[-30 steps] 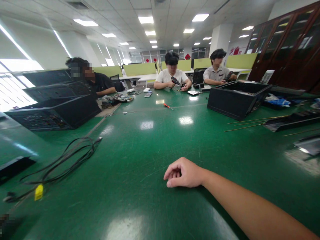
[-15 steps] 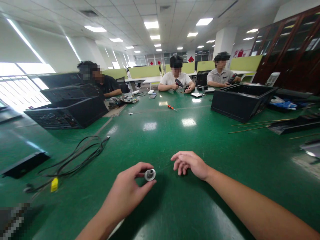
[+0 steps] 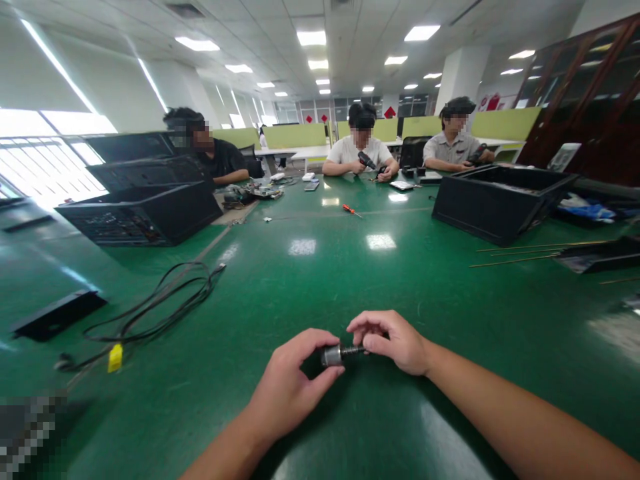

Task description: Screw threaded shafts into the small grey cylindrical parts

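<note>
My left hand (image 3: 290,387) pinches the silver end of a small metal cylinder (image 3: 336,355) just above the green table (image 3: 310,280). The dark, threaded-looking end of that same part is gripped by the fingertips of my right hand (image 3: 393,341). Both hands meet low in the middle of the view, fingers curled round the part. What the part is exactly I cannot make out.
A black cable loop (image 3: 165,303) with a yellow tag (image 3: 115,357) lies to the left, beside a flat black panel (image 3: 57,313). Black computer cases stand at left (image 3: 145,213) and right (image 3: 495,200). A red screwdriver (image 3: 351,211) lies further off. Three people sit working at the far side.
My left hand came into view holding the metal part. My right hand rose from resting on the table and closed its fingers on the part's other end. The camera turned slightly left.
</note>
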### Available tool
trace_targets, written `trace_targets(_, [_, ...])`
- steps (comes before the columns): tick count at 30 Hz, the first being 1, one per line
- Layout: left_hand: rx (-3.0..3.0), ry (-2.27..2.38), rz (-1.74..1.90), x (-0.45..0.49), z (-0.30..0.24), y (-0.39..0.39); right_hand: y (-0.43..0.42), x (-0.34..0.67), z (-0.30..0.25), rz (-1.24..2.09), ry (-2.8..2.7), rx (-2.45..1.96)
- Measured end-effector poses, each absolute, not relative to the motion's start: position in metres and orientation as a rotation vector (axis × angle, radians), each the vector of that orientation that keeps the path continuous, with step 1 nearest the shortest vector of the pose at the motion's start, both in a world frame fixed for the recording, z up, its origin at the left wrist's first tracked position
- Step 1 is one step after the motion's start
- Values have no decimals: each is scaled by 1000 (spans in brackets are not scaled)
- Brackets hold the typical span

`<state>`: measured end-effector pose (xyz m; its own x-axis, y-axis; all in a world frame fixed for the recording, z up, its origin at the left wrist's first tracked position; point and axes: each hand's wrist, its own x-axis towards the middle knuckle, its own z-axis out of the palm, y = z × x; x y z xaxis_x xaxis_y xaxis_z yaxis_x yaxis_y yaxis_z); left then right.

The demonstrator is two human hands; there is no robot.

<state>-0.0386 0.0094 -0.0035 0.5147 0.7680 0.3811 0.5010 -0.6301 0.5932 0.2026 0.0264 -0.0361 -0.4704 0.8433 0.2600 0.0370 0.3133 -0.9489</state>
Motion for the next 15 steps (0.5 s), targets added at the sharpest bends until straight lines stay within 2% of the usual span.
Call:
trace_targets(9, [2380, 934, 965, -37, -5, 12, 15, 196, -24, 830, -2085, -932])
trace_targets(15, [2340, 962, 992, -37, -8, 15, 12, 192, -24, 744, -2120, -1006])
